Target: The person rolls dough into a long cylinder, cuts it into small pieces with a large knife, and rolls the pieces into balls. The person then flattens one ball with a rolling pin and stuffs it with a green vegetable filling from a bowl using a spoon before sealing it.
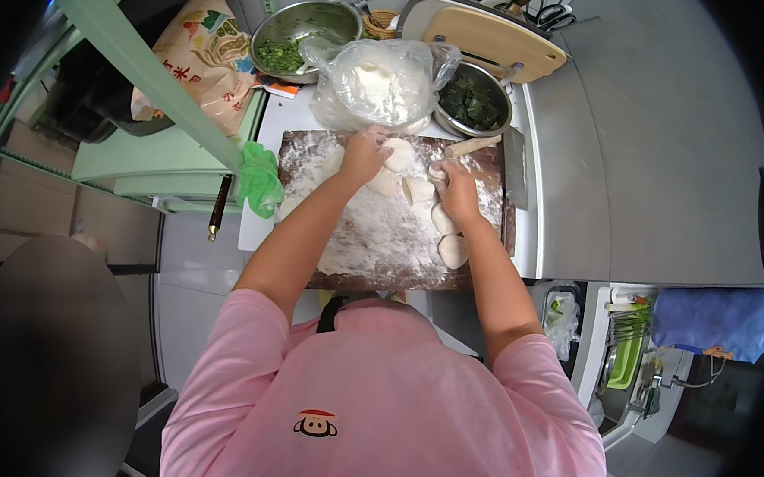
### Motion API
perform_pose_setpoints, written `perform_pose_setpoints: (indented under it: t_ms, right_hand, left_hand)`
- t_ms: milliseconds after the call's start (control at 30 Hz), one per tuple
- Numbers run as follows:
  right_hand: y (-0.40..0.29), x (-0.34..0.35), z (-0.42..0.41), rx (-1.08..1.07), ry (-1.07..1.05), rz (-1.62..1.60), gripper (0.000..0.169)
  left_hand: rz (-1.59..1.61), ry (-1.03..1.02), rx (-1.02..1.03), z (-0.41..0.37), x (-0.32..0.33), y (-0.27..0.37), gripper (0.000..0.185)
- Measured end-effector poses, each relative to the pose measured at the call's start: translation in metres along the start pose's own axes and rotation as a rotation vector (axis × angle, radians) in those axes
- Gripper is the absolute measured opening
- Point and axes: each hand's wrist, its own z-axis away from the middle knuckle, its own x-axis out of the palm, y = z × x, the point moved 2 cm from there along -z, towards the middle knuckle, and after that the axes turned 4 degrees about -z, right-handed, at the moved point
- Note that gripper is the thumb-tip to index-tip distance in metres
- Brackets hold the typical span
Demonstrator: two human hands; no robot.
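My left hand (366, 154) is at the far part of a floured wooden board (383, 254), its fingers at the edge of a round dough wrapper (398, 155). Whether they grip it is unclear. My right hand (455, 184) has its fingertips bent onto a small dough piece (437, 173), partly hidden by the hand. Between the hands lie a flat dough round (384, 182) and a curled dough piece (418, 190). Two more rounds, one partly under my right wrist (443, 219) and one nearer me (453, 251), rest along the right side. A wooden rolling pin (472, 145) lies at the far right.
Behind the board stand a flour bag (380, 86), a steel bowl of chopped greens (281, 54) and a steel pot of dark leaves (469, 101). A cleaver blade (515, 167) lies along the right edge. Left are a green bag (260, 180) and a shelf post (153, 75).
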Motion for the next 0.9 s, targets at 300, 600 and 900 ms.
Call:
perform_pose_setpoints:
  t_ms: [300, 600, 900]
  right_hand:
    - [-0.089, 0.039, 0.061, -0.115, -0.229, -0.401, 0.046]
    - [-0.075, 0.042, 0.086, -0.093, -0.167, -0.272, 0.04]
    - [-0.058, -0.012, 0.049, -0.062, 0.056, -0.127, 0.028]
  left_hand:
    - [0.325, 0.138, -0.125, 0.069, -0.02, -0.004, 0.03]
    - [-0.511, 0.054, 0.138, 0.102, 0.038, -0.001, 0.064]
    - [-0.697, -0.167, 0.137, 0.101, 0.046, 0.034, 0.09]
